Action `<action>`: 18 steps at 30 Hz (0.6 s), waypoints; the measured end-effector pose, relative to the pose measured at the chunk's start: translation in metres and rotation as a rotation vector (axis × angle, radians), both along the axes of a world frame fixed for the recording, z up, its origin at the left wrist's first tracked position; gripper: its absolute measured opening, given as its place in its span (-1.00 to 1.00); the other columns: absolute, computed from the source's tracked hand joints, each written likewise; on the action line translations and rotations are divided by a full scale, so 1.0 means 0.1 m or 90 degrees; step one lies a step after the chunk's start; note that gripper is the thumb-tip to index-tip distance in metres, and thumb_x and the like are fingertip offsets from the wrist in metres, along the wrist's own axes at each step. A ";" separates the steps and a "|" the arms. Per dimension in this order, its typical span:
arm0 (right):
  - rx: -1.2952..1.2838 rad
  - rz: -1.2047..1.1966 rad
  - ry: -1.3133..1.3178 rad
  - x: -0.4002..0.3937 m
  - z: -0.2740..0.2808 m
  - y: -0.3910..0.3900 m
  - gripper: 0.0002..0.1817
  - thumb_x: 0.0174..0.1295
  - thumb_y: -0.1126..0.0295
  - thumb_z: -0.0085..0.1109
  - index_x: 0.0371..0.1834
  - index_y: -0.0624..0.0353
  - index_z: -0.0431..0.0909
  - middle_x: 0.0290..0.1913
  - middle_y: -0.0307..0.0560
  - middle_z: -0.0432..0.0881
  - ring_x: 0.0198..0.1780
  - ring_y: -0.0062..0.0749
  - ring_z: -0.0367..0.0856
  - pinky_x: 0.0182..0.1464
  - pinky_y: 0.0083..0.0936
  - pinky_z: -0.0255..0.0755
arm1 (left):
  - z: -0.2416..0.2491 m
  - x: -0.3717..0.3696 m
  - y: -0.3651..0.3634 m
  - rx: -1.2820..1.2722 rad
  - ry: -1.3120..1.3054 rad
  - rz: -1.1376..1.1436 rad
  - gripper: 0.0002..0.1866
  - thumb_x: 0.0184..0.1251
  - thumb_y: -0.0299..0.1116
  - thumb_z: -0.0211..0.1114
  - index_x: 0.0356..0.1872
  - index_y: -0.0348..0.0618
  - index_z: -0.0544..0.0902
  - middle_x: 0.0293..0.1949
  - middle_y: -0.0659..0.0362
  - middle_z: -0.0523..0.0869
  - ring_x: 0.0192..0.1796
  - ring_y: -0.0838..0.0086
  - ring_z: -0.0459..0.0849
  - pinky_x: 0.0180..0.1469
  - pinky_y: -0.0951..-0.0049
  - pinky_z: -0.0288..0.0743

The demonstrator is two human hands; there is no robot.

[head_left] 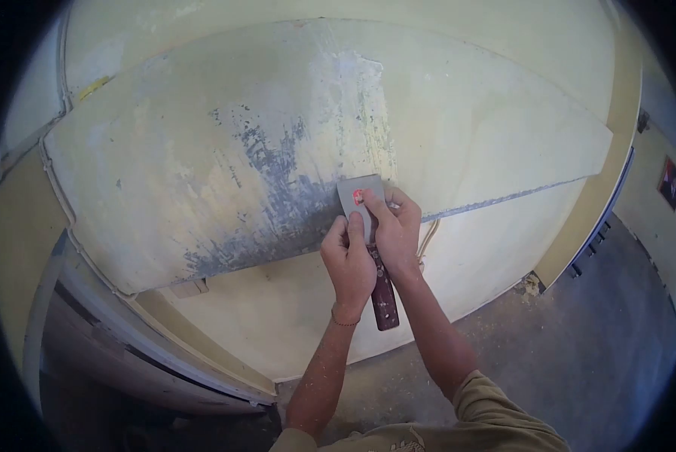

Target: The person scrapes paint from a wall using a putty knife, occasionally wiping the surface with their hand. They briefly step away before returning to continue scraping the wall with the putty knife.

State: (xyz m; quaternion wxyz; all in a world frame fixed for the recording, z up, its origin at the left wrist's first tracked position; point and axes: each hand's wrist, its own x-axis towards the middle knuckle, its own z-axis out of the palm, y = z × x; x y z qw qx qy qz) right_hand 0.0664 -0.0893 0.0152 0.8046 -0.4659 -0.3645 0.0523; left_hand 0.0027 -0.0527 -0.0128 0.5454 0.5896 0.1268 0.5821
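Observation:
Both hands grip one scraper (pixel 384 297), a flat metal blade with a dark red handle. My left hand (pixel 347 264) wraps the handle's upper part, thumb up against the blade. My right hand (pixel 395 230) lies over it, fingers pressing the blade (pixel 353 193) flat against a pale painted panel (pixel 202 151). Around the blade the paint is scraped off, showing grey-blue patches (pixel 278 188) along the panel's lower edge.
The panel leans on a larger cream board (pixel 293 316) standing on a dusty grey floor (pixel 579 339). A door frame (pixel 127 331) runs along the lower left. A yellowish wall edge (pixel 617 151) rises at the right.

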 end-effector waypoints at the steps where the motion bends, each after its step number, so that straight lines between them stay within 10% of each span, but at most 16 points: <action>1: 0.007 -0.018 0.004 0.01 -0.01 0.01 -0.81 0.36 0.38 0.21 -0.38 0.26 0.57 -0.47 -0.20 0.61 -0.50 -0.75 0.46 -0.53 -0.72 0.29 | 0.01 0.02 0.01 0.005 -0.004 0.001 -0.59 0.52 -0.34 0.10 -0.59 -0.31 0.33 -0.63 0.30 0.31 -0.49 0.69 0.22 -0.51 0.46 0.10; 12: 0.009 -0.060 -0.072 0.15 0.89 0.14 -0.71 0.30 0.37 0.27 -0.57 0.26 0.55 -0.57 -0.33 0.51 -0.53 -0.76 0.35 -0.52 -0.69 0.18 | 0.92 0.20 0.07 0.007 -0.045 0.065 -0.59 0.48 -0.29 0.12 -0.53 -0.45 0.48 -0.63 0.19 0.48 -0.47 0.66 0.32 -0.46 0.43 0.24; 18: 0.011 -0.032 -0.034 0.15 0.44 0.06 -0.76 0.25 0.42 0.28 -0.50 0.38 0.59 -0.55 -0.24 0.59 -0.50 -0.72 0.44 -0.48 -0.62 0.30 | 0.43 0.20 -0.04 0.019 -0.021 0.083 -0.62 0.55 -0.27 0.09 -0.46 -0.35 0.54 -0.53 0.36 0.46 -0.40 0.73 0.27 -0.40 0.56 0.20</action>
